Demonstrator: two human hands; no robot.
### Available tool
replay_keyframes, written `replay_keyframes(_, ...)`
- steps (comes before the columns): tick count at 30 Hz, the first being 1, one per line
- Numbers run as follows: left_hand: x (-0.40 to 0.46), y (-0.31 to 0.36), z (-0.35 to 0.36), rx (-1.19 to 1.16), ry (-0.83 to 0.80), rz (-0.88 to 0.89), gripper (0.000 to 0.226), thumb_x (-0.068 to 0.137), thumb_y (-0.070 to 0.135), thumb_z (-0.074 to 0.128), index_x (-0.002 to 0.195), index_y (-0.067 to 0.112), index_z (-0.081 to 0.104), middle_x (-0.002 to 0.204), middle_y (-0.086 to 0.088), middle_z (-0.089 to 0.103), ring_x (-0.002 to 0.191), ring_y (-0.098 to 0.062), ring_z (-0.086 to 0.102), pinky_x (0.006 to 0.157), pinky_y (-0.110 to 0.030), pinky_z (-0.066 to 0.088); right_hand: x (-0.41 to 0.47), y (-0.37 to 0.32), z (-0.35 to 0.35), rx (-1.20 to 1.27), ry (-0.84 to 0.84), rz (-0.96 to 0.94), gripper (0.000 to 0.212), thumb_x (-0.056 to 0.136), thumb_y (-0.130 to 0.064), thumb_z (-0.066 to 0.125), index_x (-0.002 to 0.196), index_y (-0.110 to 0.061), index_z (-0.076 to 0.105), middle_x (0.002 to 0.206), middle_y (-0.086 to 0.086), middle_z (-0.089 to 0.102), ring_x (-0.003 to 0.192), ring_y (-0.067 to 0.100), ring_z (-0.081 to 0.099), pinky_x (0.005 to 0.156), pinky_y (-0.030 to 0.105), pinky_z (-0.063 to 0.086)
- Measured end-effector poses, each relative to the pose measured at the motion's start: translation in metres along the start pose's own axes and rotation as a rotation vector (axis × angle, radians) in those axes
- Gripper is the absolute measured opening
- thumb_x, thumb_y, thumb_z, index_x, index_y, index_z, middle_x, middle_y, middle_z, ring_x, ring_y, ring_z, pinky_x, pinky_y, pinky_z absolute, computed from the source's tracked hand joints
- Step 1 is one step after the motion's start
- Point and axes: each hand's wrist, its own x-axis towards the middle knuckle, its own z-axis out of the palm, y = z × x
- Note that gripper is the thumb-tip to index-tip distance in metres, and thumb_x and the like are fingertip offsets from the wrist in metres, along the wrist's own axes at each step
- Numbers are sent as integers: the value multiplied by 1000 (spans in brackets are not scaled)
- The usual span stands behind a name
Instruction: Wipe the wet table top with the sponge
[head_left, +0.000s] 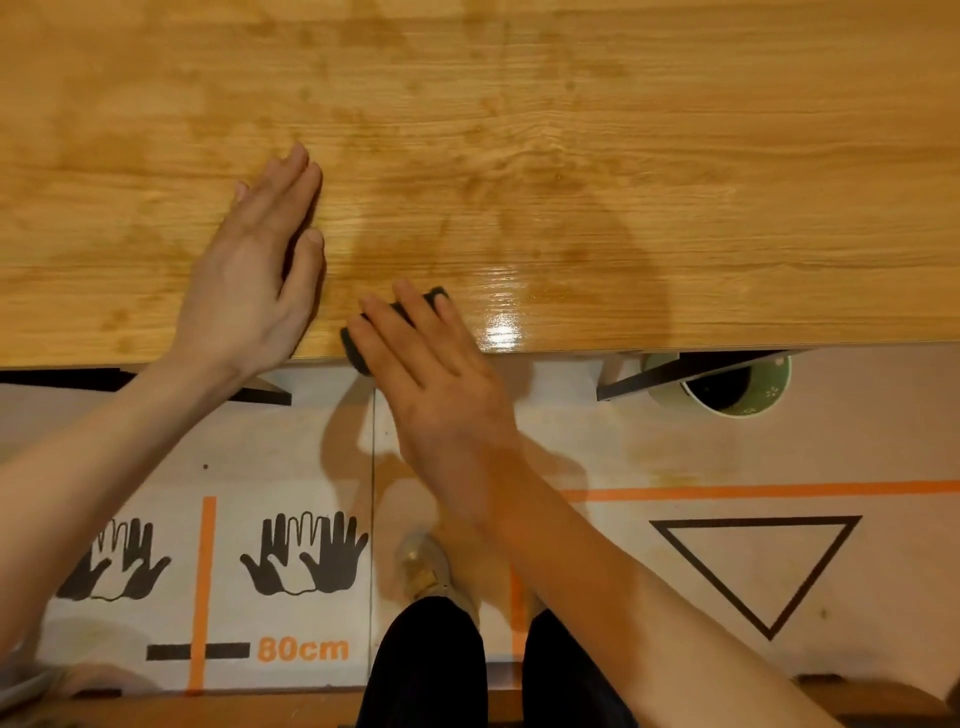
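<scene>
A dark sponge sits at the near edge of the wooden table top, partly overhanging it. My right hand lies over the sponge with fingers extended and presses it down; only its left side and a far corner show. My left hand rests flat on the table just left of the sponge, fingers straight and together. A wet glossy patch shines on the wood right of the sponge, with faint damp marks farther back.
A green cup-like bin stands on the floor under the table's near edge at right. The floor mat carries hand prints, an orange line, a triangle and "80cm". My legs and a shoe are below.
</scene>
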Motion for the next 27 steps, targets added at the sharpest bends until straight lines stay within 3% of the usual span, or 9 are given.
replay_keyframes(5, -4, -1, 1, -23, 4, 17, 54, 108, 28, 32, 157, 6, 32, 166, -9, 24, 155, -20, 18, 125, -19, 3, -29, 54, -47, -19, -163, 3, 49, 93, 1, 52, 141, -5, 48, 149, 11, 44, 144, 29, 32, 120, 48, 21)
replay_keyframes(9, -5, 0, 1, -46, 12, -8, 54, 108, 29, 34, 158, 8, 30, 167, -6, 22, 155, -15, 14, 123, -14, -1, -51, 85, -95, -36, -119, 277, 42, 101, -12, 41, 142, -5, 45, 152, 8, 39, 147, 25, 25, 120, 51, 19)
replay_keyframes(16, -5, 3, 0, -28, -13, -3, 59, 108, 36, 30, 159, 10, 25, 168, -3, 18, 154, -10, 9, 123, -16, -3, -10, 97, -94, 37, -142, 418, 42, 103, -16, 35, 144, -8, 45, 154, 4, 36, 149, 19, 17, 123, 36, 9)
replay_keyframes(21, -4, 3, -2, -34, -9, -12, 58, 107, 35, 32, 159, 9, 27, 168, -4, 19, 156, -14, 11, 125, -20, 0, 55, 119, -81, 47, -48, 605, 42, 105, -20, 36, 146, -12, 40, 157, 6, 31, 149, 27, 13, 121, 48, 11)
replay_keyframes(27, -5, 4, 1, -13, 21, 1, 57, 106, 32, 34, 157, 6, 31, 167, -7, 23, 151, -8, 12, 126, -26, 4, -10, 57, -78, 25, -189, 386, 44, 103, -29, 43, 145, -19, 43, 158, -3, 27, 151, 22, 7, 123, 42, 2)
